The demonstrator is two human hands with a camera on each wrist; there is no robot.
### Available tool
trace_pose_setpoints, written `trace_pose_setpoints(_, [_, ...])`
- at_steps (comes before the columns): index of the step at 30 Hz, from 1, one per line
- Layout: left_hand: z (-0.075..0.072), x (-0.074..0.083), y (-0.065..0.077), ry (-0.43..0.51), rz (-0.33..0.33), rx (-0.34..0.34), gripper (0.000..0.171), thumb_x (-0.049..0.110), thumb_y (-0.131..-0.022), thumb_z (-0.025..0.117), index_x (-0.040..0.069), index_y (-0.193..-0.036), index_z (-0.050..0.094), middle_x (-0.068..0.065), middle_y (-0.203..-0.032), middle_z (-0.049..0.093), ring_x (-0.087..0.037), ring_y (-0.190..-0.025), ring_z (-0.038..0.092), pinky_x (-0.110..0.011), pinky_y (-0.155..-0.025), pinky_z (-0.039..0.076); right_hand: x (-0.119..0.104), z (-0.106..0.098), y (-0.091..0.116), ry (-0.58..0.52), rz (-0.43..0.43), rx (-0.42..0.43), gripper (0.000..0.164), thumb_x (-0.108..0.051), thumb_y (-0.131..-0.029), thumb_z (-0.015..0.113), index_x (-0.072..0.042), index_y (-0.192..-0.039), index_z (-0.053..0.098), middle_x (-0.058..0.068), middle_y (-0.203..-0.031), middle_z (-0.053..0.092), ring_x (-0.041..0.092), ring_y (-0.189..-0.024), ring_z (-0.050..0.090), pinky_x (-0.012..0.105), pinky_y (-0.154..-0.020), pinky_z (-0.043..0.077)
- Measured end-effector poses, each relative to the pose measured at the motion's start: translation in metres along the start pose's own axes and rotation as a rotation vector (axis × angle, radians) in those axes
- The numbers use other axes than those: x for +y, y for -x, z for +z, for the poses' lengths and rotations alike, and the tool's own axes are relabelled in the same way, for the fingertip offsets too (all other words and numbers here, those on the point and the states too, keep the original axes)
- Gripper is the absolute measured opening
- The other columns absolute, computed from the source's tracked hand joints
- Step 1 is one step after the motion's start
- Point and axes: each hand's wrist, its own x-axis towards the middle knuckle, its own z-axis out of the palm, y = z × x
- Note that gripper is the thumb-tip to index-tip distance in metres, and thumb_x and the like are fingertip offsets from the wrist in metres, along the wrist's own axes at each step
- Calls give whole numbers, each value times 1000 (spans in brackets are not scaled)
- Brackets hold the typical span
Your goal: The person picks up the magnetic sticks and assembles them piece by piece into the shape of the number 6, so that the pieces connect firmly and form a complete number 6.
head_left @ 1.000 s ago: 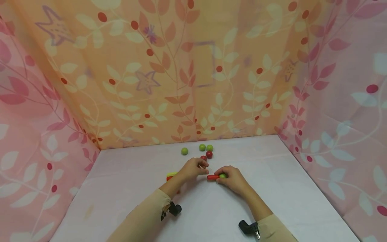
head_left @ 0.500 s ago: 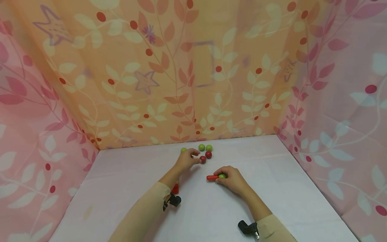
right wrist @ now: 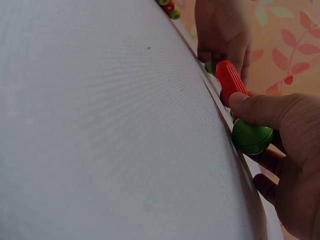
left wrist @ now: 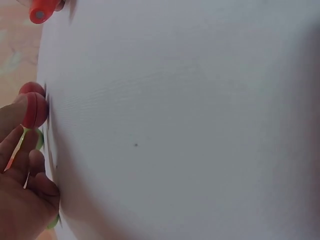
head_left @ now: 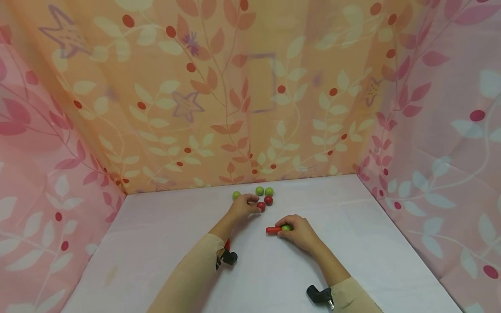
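Note:
My left hand [head_left: 241, 206] is at a red ball [head_left: 261, 206] on the white table, its thumb and a finger on opposite sides of it. In the left wrist view the thumb lies against this red ball [left wrist: 35, 111]. My right hand [head_left: 299, 229] pinches a red ridged stick [head_left: 273, 230] with a shiny green ball [right wrist: 252, 136] at its near end. The stick points left toward the other hand, low over the table. A second red ball [head_left: 268, 200] sits just beyond the first.
Two green balls [head_left: 259, 191] [head_left: 269, 191] stand at the back, behind the red ones. Another green ball [head_left: 236, 195] is partly covered by my left hand. Beside my left forearm shows a bit of a red piece [head_left: 227, 244]. Patterned cloth walls [head_left: 250, 108] enclose the table [head_left: 352, 243].
My left hand has moved back and slightly left to the nearer red ball, then stayed there. The colored pieces by the left forearm are now mostly covered. The right hand holds its place.

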Motion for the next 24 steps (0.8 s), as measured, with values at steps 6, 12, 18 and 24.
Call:
trace_pose_setpoints(6, [5,-4,-4,-5,13,7,42,6,-85,82,6,-125,68,-7,-120,70,-21,-110,63,-38,-98,52,1,0,0,-10,-11,-2,21,-22,-85,84,-35,-101,77,-9,-109,69,18,-110,60,52,-105,44])
trace_pose_setpoints(12, [8,-5,-7,-1,-15,18,45,8,-83,85,9,-125,69,-4,-120,69,-22,-113,61,-40,-102,51,2,-1,-1,-21,-9,-2,21,-24,-85,85,-34,-101,77,-8,-110,69,18,-109,60,51,-104,44])
trace_pose_setpoints(18, [11,-6,-8,7,-35,40,43,8,-81,86,11,-121,70,-4,-119,68,-23,-114,61,-41,-102,50,4,-1,-1,-18,-11,-1,21,-23,-84,85,-33,-102,77,-7,-111,69,19,-112,60,52,-105,43])
trace_pose_setpoints(24, [14,-7,-8,-14,-36,61,39,9,-81,87,12,-116,72,-4,-116,68,-23,-110,60,-42,-102,50,1,-1,-1,-36,3,-8,20,-24,-85,85,-33,-100,77,-6,-110,69,19,-111,60,53,-106,43])
